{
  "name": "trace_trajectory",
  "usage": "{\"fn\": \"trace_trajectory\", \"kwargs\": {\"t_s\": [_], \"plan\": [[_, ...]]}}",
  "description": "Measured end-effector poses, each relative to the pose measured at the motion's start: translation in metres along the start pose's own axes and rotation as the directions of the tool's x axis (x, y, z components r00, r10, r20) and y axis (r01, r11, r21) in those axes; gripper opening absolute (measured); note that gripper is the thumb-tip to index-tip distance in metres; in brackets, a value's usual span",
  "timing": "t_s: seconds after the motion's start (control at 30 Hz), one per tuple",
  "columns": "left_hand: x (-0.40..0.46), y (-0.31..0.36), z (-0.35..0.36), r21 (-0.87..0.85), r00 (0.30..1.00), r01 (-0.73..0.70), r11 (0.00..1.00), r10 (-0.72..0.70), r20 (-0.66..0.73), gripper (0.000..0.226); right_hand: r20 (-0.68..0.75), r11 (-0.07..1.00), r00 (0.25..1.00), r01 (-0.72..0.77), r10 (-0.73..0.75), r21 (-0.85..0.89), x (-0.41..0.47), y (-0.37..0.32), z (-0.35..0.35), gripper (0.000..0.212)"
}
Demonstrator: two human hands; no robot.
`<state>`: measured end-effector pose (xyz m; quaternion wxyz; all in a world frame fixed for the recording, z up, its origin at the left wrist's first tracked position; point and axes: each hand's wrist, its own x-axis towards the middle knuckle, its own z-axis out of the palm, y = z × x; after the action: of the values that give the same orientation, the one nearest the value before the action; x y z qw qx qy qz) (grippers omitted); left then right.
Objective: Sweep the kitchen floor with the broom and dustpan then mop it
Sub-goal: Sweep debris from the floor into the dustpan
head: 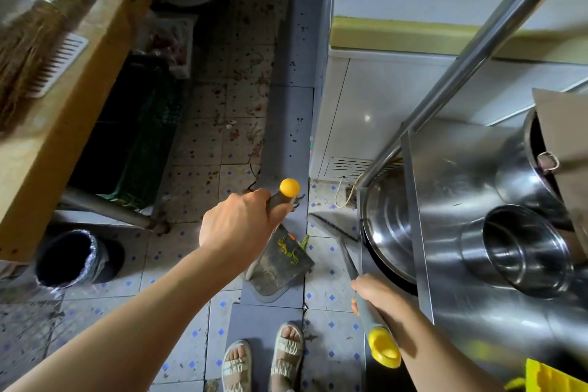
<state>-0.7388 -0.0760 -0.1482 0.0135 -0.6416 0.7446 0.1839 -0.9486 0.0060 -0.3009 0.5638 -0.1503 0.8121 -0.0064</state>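
Note:
My left hand grips the grey, yellow-capped handle of a long-handled dustpan. The dark grey dustpan rests on the tiled floor just ahead of my feet, with green and orange vegetable scraps in it. My right hand grips the grey shaft of the broom, whose yellow end sticks out toward me. The thin dark broom head lies on the floor to the right of the dustpan. Red and brown scraps litter the tiles farther ahead.
A wooden table with a straw brush stands at the left, a dark crate under it. A lined bin sits at lower left. A white freezer and a steel shelf with pots crowd the right. A grey strip runs up the aisle.

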Motion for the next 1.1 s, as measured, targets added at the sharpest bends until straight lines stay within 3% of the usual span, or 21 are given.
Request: {"fn": "trace_trajectory", "kwargs": {"t_s": [0.1, 0.2, 0.33, 0.43, 0.53, 0.63, 0.73, 0.8, 1.1], "plan": [[0.000, -0.002, 0.001, 0.005, 1.000, 0.009, 1.000, -0.009, 0.003, 0.043, -0.017, 0.993, 0.995, -0.099, 0.100, 0.058, 0.003, -0.009, 0.009, 0.022], [-0.001, -0.005, 0.003, 0.012, 1.000, 0.015, 1.000, -0.015, -0.001, 0.043, -0.067, 0.997, 0.996, -0.051, 0.055, 0.060, 0.001, -0.028, 0.012, 0.014], [0.002, -0.003, 0.004, 0.014, 1.000, 0.017, 1.000, -0.017, -0.015, 0.043, -0.121, 1.000, 0.993, -0.012, 0.011, -0.015, 0.014, -0.037, 0.014, 0.024], [0.007, 0.001, 0.003, 0.004, 1.000, 0.021, 1.000, -0.021, -0.004, 0.043, -0.085, 1.000, 0.996, 0.009, -0.011, -0.029, 0.020, -0.020, 0.022, 0.020], [0.012, 0.001, 0.002, -0.006, 1.000, 0.015, 1.000, -0.015, 0.003, 0.043, -0.064, 0.992, 0.996, -0.075, 0.068, -0.106, 0.011, 0.008, 0.029, 0.027], [0.016, 0.000, 0.001, -0.021, 1.000, 0.010, 1.000, -0.010, 0.004, 0.041, 0.059, 0.993, 0.992, -0.114, 0.114, -0.002, -0.011, 0.025, 0.012, 0.030], [0.014, -0.001, 0.000, -0.027, 1.000, 0.006, 1.000, -0.006, -0.001, 0.040, 0.109, 0.995, 0.992, -0.071, 0.062, 0.076, -0.037, 0.035, -0.009, 0.029], [0.011, -0.002, -0.001, -0.022, 1.000, 0.000, 1.000, 0.000, 0.002, 0.040, 0.143, 0.982, 0.985, -0.118, 0.096, 0.150, -0.050, 0.044, -0.014, 0.027], [-0.013, -0.022, -0.007, -0.017, 0.999, -0.025, 1.000, 0.026, 0.034, 0.040, 0.034, 0.958, 0.993, -0.118, 0.113, 0.262, -0.050, 0.027, 0.015, 0.033]]}}
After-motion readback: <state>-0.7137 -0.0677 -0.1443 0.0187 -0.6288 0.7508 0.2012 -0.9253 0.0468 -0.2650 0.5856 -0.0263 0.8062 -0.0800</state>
